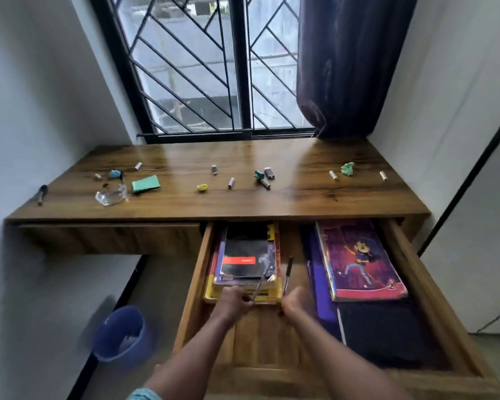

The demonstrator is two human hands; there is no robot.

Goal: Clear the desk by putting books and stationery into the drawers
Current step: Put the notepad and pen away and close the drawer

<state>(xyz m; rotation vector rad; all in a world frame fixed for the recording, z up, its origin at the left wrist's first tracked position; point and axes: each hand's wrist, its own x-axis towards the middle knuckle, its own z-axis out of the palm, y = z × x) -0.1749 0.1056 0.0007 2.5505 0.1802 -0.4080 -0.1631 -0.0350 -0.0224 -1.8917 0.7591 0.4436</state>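
Note:
The right drawer (416,272) of the wooden desk (243,200) is pulled open. It holds a stack of books (247,258) on the left and a purple cartoon book (358,258) over dark books on the right. My left hand (233,303) grips a thin pen (259,284) over the book stack. My right hand (293,303) holds a dark pen (287,274) above the bare middle of the drawer. On the desk top lie several small chalk stubs, erasers and clay lumps, a green sticky pad (145,183) and a blue pen (42,194).
A clear glass dish (111,195) sits on the desk's left. The left drawer (110,236) is closed. A blue bucket (121,333) stands on the floor at lower left. A barred window and a dark curtain (350,62) are behind the desk.

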